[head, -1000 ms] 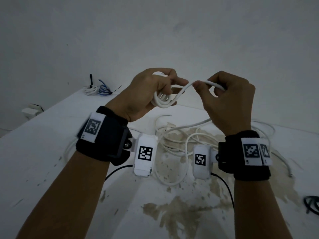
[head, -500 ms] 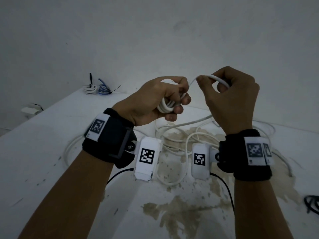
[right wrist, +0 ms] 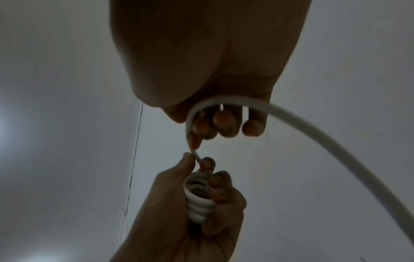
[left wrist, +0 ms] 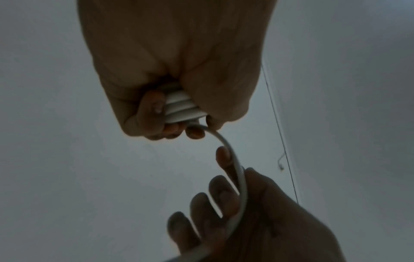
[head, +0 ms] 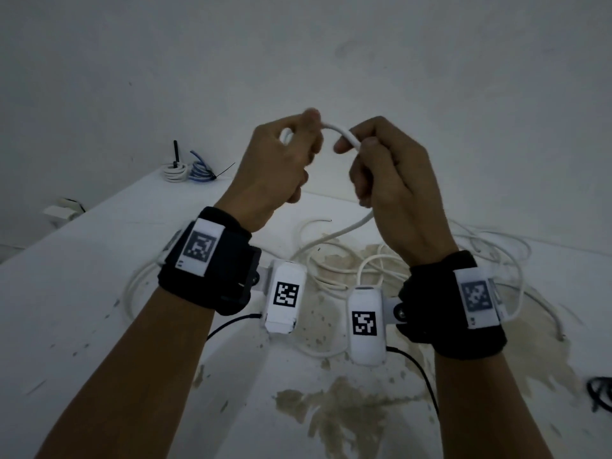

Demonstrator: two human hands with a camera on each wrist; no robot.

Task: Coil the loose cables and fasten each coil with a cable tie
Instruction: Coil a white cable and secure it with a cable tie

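Observation:
My left hand (head: 284, 154) is raised above the table and grips a small coil of white cable (left wrist: 181, 106), several turns stacked in the fist (right wrist: 199, 200). From the coil the white cable (head: 341, 132) arches to my right hand (head: 381, 164), which pinches it between thumb and curled fingers (right wrist: 215, 122). Below the right hand the cable (head: 347, 230) drops to a loose tangle of white cable (head: 334, 266) on the white table (head: 82, 279). The two hands are close together, a short span of cable between them.
At the table's far left corner lie a tied white coil (head: 174, 172) and a tied blue coil (head: 199, 169) with black cable ties. A black cable (head: 601, 390) lies at the right edge. The table top carries brown stains (head: 341, 409). A white wall stands behind.
Both hands have risen and come closer. The left hand turned so its back faces me and hides most of the coil; the right hand fed another stretch of cable toward it.

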